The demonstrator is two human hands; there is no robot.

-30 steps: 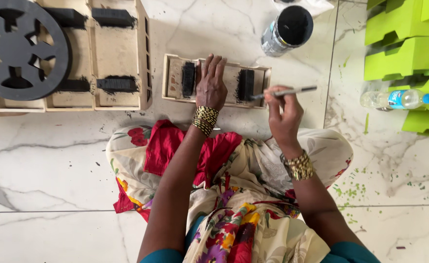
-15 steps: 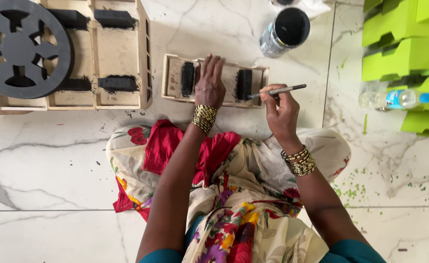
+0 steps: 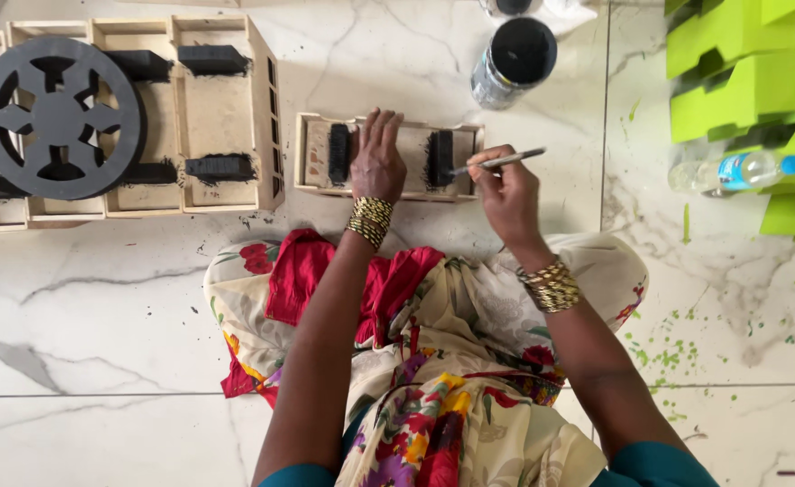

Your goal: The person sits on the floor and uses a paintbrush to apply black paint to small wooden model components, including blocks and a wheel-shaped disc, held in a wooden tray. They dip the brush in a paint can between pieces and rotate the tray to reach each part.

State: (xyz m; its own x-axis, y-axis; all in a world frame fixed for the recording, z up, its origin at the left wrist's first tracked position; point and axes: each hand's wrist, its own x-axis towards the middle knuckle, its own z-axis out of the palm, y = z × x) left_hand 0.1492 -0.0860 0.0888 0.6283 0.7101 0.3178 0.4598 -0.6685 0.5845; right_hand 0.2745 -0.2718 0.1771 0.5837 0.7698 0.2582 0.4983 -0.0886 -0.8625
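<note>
Left hand (image 3: 377, 162) lies flat, fingers spread, pressing down on the middle of a small wooden tray (image 3: 318, 155) that sits on the marble floor (image 3: 100, 307) just in front of the person's knees; it grips nothing, only pins the piece. Further left, well apart, stands a larger wooden frame (image 3: 221, 117) with black blocks and a dark spoked wheel (image 3: 55, 117) lying on it. Within the small tray, two black blocks (image 3: 339, 153) stand either side of the flat hand. Right hand (image 3: 505, 189) pinches a thin paintbrush (image 3: 505, 162), its tip touching the right-hand block. Beyond it stands an open paint tin (image 3: 514, 59), then a plastic bottle (image 3: 740, 169) and green blocks (image 3: 749, 81). The tray looks light, stiff and apt to slide on polished stone; it is probably best held by its bare rim, away from wet paint.
</note>
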